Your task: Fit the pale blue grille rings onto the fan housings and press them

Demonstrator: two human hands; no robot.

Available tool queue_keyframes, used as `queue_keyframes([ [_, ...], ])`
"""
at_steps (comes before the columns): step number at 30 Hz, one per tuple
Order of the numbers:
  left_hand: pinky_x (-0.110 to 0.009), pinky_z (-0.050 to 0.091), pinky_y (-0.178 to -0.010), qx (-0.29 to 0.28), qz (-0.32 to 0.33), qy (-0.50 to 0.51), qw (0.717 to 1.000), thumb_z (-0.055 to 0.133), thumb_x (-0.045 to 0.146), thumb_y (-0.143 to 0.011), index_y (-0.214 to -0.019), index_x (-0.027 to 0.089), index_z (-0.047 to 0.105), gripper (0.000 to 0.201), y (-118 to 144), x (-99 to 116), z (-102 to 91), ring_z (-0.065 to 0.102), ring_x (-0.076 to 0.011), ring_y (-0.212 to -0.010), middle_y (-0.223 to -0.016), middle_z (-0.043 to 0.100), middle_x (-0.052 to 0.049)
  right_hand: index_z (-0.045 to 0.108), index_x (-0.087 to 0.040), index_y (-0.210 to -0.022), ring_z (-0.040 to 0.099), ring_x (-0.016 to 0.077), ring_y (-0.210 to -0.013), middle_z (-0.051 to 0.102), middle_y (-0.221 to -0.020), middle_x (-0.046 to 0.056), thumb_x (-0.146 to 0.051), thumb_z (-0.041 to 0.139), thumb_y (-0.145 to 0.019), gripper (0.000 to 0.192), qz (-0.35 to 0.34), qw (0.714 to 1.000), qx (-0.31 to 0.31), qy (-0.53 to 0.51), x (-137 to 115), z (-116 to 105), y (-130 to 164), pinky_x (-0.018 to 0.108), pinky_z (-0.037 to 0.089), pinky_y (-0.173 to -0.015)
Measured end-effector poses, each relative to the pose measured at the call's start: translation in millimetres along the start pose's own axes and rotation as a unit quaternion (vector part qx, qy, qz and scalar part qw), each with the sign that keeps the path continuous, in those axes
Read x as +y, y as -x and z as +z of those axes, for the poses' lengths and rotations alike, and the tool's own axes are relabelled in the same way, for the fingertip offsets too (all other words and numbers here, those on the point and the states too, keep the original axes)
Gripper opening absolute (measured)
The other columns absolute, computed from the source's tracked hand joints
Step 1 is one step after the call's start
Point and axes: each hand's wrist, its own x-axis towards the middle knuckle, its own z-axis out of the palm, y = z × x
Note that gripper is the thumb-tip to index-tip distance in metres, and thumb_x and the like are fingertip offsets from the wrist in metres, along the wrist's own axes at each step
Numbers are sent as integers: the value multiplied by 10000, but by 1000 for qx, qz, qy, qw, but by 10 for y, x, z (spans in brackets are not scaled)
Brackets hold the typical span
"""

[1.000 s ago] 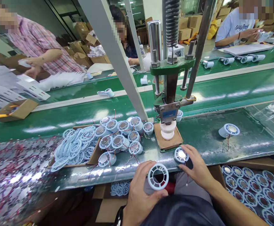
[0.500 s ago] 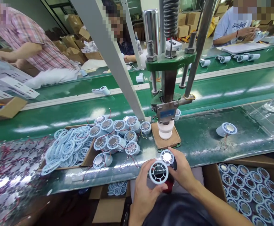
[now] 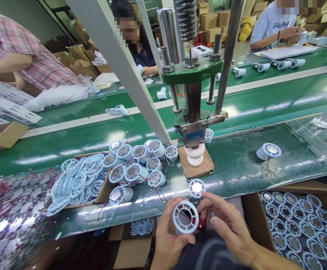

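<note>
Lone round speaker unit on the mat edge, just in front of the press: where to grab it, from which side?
Pinch the round speaker unit across its pale outer rim, from above and the near side. It lies flat, shiny disc up, so the rim is the exposed edge; the press blocks the far side. Both hands are beside it.

Bare left hand (image 3: 167,240) with dark wristband, bare right hand (image 3: 231,228) (no gloves), dark trousers
</note>
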Motion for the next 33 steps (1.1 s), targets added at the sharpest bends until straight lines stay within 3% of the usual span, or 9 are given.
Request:
queue_keyframes([
  [3,-355,627,-856,2,9,8,1000,788,623,-714,-1288,273,652,686,27,18,6,730,-292,-1057,-1209,718,-117,569,-338,-1404,719,145,-853,757,-1016,35,-306,599,-987,419,63,987,-47,-141,-209,93,-8,246,596,-783],
  [8,-382,625,-862,-7,24,5,1000,813,604,-696,-1264,291,668,665,73,40,41,719,-300,-1061,-1184,719,-98,730,-262,-1241,720,134,-693,784,-860,37,-329,643,-958,303,120,979,-12,-162,-157,205,-39,219,608,-659],
  [14,-256,581,-489,-46,-83,91,991,782,640,-712,-1281,276,627,693,95,80,129,673,-149,-520,-933,749,-32,767,-206,-1101,642,99,-503,747,-723,19,-462,581,-980,339,188,959,-3,-215,-89,211,-64,193,559,-510],
  [16,-285,613,-566,-31,-91,82,992,795,673,-674,-1243,247,642,727,80,61,119,722,-197,-619,-914,759,-39,744,-201,-1142,655,116,-537,747,-762,33,-445,501,-1019,366,168,973,-8,-157,-37,140,-77,218,570,-528],
  [18,-313,632,-686,11,-86,50,995,816,690,-632,-1209,214,654,765,48,7,78,757,-249,-788,-998,765,-75,698,-202,-1232,709,170,-721,753,-931,79,-383,506,-1011,344,98,995,26,-7,90,35,-92,294,618,-661],
  [22,-364,605,-845,65,-90,-53,992,777,644,-742,-1270,166,595,735,-82,-164,24,733,-285,-991,-1142,724,-141,537,-206,-1415,626,295,-1193,616,-1331,160,-254,700,-834,605,-10,956,98,275,525,-93,-120,467,556,-1003],
  [26,-490,516,-1003,1,-16,-172,985,644,608,-882,-1289,169,571,603,-269,-278,168,635,-315,-1165,-1259,645,-171,498,-214,-1421,671,278,-1123,685,-1221,130,-150,630,-816,622,-30,945,98,312,856,12,-117,445,585,-963],
  [29,-535,486,-1027,-47,38,-231,971,547,571,-954,-1323,168,539,547,-361,-322,319,580,-325,-1223,-1289,616,-182,491,-205,-1419,693,269,-1082,703,-1194,130,-140,568,-837,590,-47,940,107,319,927,104,-99,430,605,-919],
  [33,-533,484,-1031,-51,46,-281,957,480,445,-1013,-1402,160,453,483,-332,-391,410,565,-317,-1254,-1328,590,-193,482,-201,-1422,699,266,-1073,703,-1186,134,-130,534,-857,572,-71,933,121,331,954,130,-84,423,616,-894],
])
